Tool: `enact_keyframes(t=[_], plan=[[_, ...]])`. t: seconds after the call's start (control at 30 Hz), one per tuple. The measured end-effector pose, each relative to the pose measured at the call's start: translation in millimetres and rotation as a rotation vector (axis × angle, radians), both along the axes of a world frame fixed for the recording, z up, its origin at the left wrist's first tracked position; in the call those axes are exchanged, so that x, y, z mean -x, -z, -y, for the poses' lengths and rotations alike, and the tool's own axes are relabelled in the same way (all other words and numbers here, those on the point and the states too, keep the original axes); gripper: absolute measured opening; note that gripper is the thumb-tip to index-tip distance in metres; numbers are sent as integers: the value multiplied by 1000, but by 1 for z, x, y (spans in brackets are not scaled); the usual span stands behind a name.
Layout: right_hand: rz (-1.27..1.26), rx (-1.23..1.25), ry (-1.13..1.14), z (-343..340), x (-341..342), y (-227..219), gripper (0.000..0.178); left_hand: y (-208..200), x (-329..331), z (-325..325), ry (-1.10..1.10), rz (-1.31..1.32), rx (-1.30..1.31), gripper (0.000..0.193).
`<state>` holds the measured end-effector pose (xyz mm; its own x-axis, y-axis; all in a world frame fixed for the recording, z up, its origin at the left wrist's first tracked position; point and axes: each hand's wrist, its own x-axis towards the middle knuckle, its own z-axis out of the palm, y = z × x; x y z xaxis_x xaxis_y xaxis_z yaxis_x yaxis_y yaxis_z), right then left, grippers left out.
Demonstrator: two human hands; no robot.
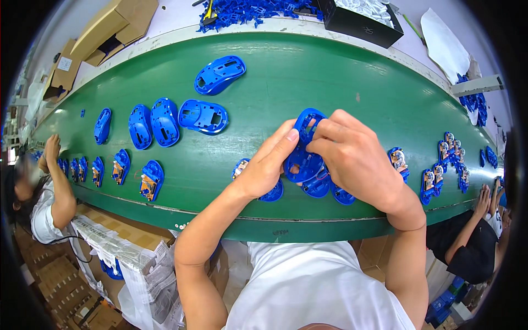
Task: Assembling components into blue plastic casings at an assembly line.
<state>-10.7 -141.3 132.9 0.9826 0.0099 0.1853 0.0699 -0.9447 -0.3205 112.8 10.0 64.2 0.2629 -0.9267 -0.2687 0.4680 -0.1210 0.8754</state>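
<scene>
A blue mouse shell is gripped by the left hand near the front edge of the worktop. The right hand's grip is unclear.

Blue mouse shell: hollow interior showing, hole at far end, held over green belt.

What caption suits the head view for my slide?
Left hand and right hand on a blue plastic shell above a green surface bearing more blue shells.
</scene>
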Motion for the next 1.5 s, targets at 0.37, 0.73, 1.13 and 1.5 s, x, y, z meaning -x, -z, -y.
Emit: enact_keyframes(t=[0.37, 0.73, 1.13, 1.5], plan=[[108, 155, -67, -1, -12, 5, 5, -6, -7, -4, -29, -102, -36, 46], [234, -55, 1, -1, -17, 6, 45, -6, -9, -1, -168, -20, 137, 40], [48, -1062, 384, -37, -13, 36, 41, -7, 10, -19, -193, 802, 2, 38], [0, -1105, 504, -51, -14, 43, 57, 10, 11, -21, -275, 1102, 91, 51]])
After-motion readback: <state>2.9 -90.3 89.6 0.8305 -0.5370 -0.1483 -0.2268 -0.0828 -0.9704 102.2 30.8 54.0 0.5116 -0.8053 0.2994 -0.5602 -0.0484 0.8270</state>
